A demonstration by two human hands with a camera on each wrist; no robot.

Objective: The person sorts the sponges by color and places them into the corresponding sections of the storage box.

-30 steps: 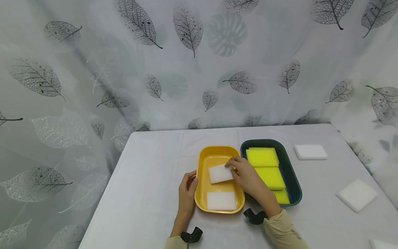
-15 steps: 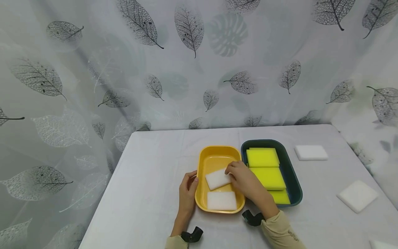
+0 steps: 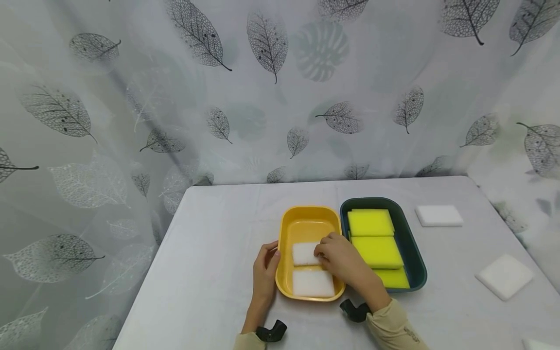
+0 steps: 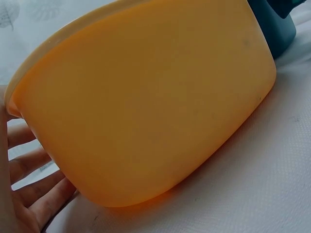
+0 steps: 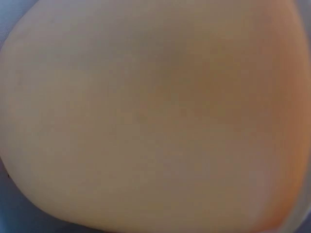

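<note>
My right hand (image 3: pixel 343 257) reaches into the yellow plastic basin (image 3: pixel 309 214) and pinches the right end of a white sponge block (image 3: pixel 304 253). That end is hidden under the fingers. Just in front, a second white sponge block (image 3: pixel 312 284) lies flat on the basin floor, roughly parallel. My left hand (image 3: pixel 264 272) rests against the basin's left outer side. In the left wrist view its fingers (image 4: pixel 30 162) stretch along the outer wall. The basin's blurred side fills most of the right wrist view, and neither the right hand nor a sponge shows there.
Against the basin's right side stands a dark green basin (image 3: pixel 413 257) holding several yellow sponges (image 3: pixel 377 252). On the white-covered table to the right lie a white block (image 3: pixel 439 215), another white block (image 3: pixel 504 276) and a partly cropped one (image 3: pixel 539 344). A leaf-patterned curtain (image 3: pixel 280 92) hangs behind.
My right hand has drawn the white sponge block toward the near block and turned it from slanted to nearly straight. The left hand stays against the basin.
</note>
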